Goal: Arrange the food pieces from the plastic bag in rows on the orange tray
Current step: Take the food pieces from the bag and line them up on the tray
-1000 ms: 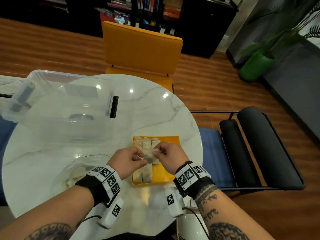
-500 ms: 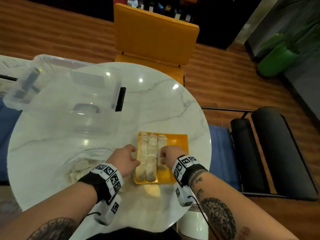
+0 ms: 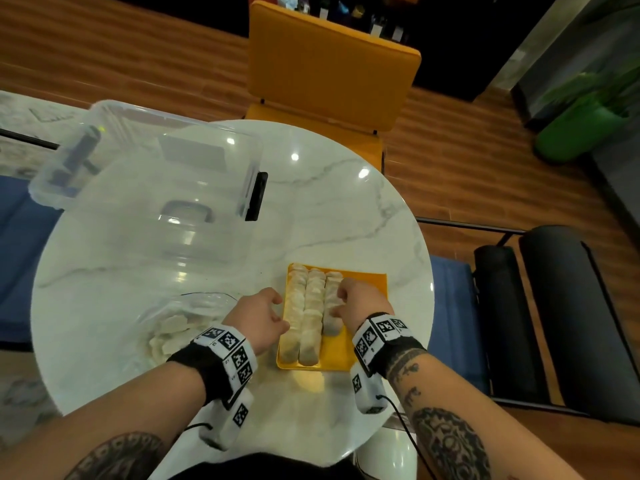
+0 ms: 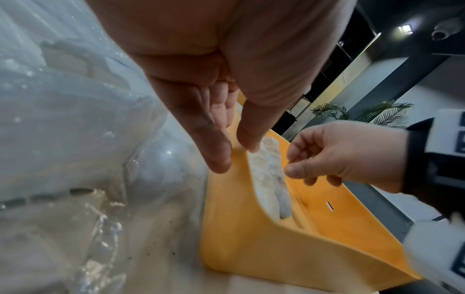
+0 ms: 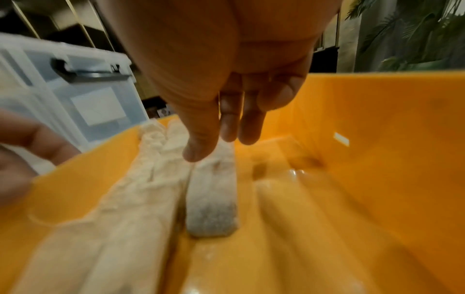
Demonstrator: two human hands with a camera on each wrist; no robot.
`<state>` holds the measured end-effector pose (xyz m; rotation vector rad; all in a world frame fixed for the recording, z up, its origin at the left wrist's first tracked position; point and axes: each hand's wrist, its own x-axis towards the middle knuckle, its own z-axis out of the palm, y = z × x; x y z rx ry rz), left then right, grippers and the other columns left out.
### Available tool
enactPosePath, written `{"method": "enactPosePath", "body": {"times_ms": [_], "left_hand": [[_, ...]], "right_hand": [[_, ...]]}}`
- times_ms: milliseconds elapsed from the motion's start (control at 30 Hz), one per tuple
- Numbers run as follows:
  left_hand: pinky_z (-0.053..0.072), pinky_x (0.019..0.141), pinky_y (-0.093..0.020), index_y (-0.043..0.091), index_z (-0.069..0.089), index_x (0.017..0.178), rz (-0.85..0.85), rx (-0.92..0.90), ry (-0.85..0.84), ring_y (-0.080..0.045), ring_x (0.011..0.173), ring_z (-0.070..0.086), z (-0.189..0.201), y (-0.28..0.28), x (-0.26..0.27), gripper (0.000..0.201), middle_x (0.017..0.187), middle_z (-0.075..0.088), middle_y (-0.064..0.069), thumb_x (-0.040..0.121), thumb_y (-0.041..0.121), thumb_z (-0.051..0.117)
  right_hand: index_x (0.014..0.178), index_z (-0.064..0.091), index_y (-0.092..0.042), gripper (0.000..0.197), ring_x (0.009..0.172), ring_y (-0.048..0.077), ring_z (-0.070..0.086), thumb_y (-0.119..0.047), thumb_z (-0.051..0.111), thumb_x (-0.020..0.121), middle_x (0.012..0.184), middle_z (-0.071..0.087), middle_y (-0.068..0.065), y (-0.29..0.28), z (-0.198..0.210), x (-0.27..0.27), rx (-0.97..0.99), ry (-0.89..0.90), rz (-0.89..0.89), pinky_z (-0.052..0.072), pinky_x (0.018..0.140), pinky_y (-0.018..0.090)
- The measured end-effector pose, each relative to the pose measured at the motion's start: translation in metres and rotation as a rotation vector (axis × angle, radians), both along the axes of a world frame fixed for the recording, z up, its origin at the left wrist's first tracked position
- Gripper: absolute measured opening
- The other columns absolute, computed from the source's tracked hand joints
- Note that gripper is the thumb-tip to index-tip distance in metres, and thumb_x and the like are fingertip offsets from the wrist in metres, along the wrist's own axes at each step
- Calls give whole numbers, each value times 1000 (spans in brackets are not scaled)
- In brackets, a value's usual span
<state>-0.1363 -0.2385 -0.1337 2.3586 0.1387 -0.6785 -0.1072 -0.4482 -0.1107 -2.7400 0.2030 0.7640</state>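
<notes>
Head view, clear bin [image 3: 145, 174] behind plastic bag [image 3: 180, 323], orange chair [image 3: 329, 67].

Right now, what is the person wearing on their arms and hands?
Both hands are bare. The left hand and right hand each have a black wristband carrying white blocks printed with black square code patterns. A white camera box hangs under each wrist, with a thin black cable trailing away. Both forearms show dark tattoos. No sleeves are visible.
</notes>
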Motion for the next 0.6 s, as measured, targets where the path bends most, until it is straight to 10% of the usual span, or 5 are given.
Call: {"method": "enactPosePath", "body": {"times_ms": [167,467,600], "left_hand": [[51,69,-25,27,54,119,-2,-17,-16,-9,78,66,5,7,-5,35,85,71,8,86,32,65],[57,69,-30,34,64,85,86,38,-111,-11,70,66,41,102,-16,18,86,67,9,85,18,55],[55,81,-28,32,67,88,17,171,-109,-13,88,65,32,139,-35,22,100,70,4,85,13,56]], "right_hand": [[102,62,-23,17,94,20,62,-38,60,93,103,66,-2,15,17,-52,120,-90,75,52,80,32],[113,58,-34,59,111,14,52,-63,10,94,112,59,-14,29,-30,-124,-49,-56,219,28,92,37],[113,60,-35,45,113,14,53,-54,21,102,114,60,-14,29,-33,-122,-101,-70,216,28,93,38]]}}
